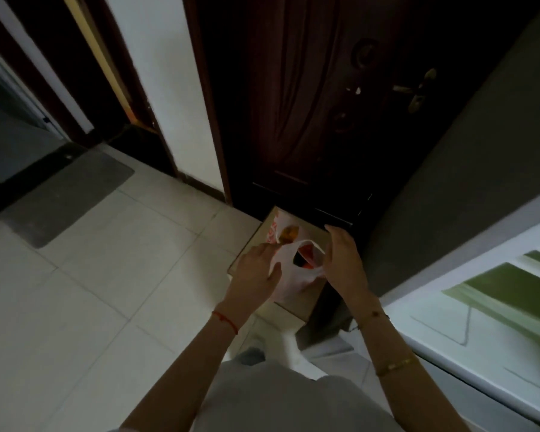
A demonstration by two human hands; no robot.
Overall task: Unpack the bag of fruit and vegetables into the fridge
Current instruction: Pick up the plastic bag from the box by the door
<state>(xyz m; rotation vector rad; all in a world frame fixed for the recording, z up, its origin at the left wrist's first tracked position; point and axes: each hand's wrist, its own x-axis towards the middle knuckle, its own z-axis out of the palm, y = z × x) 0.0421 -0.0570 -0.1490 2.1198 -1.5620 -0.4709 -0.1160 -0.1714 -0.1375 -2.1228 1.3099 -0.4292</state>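
- A dim hallway seen from above, with a floor [85, 294] of pale square tiles.
- A dark wooden door [318, 104] stands straight ahead, shut, its metal handle [418, 90] on the right side.
- A white wall strip [169, 88] runs left of the door; further left is a dark doorway with a grey mat [66, 198] on the floor before it.
- At right, a grey wall, and below it the open fridge [493, 294], white-framed, with greenish shelves showing inside.
- A brown cardboard box [300, 302] sits on the floor at the foot of the door, just left of the fridge.
- A thin white plastic bag [289, 280] with red print rests on top of the box, its mouth pulled open.
- Inside the bag, orange and red produce [306, 254] shows; what kind cannot be told.
- The left hand [258, 269] pinches the bag's left edge, fingers curled on the plastic.
- The right hand [342, 254] pinches the bag's right edge, pulling the mouth wide.
- A red string circles the left wrist [228, 319]; thin gold bracelets sit on the right forearm [393, 366].
- The person's grey trousers [278, 397] fill the bottom centre, with a white shape on the floor beside the box, too blurred to name.
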